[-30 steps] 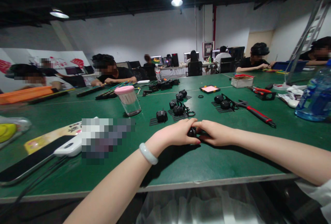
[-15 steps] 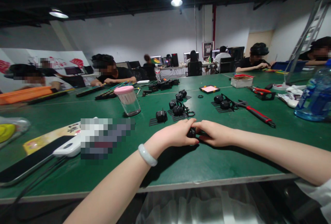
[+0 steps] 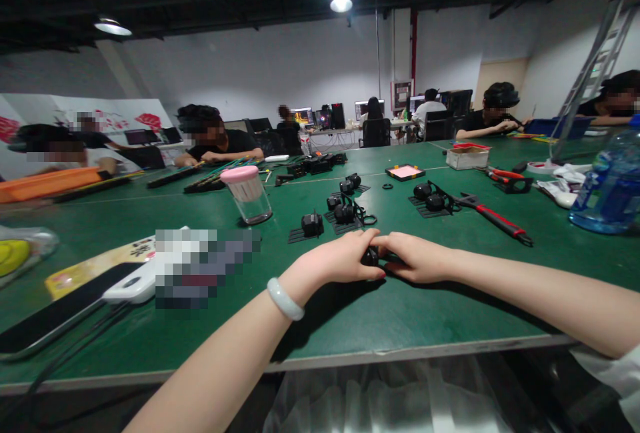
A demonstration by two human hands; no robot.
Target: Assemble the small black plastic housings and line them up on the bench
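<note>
A small black round part (image 3: pixel 370 257) sits between my two hands, mostly covered by fingers. My left hand (image 3: pixel 345 258), with a pale bangle at the wrist, is closed around its near side. From the right, my right hand (image 3: pixel 415 258) bends its fingers onto the same part, fingertips meeting those of the left. Just beyond lie similar black parts on ribbed black pieces: one (image 3: pixel 312 223) to the left, a cluster (image 3: pixel 344 211) in the middle with a black ring (image 3: pixel 370 219) beside it, and a pair (image 3: pixel 434 199) to the right.
A pink-lidded cup (image 3: pixel 247 196) stands left of the parts. Red-handled pliers (image 3: pixel 503 223) lie right, near a blue bottle (image 3: pixel 607 186). A dark phone (image 3: pixel 65 309) and a white device with cables (image 3: pixel 135 283) are at left. Several people sit around the green table (image 3: pixel 425 326).
</note>
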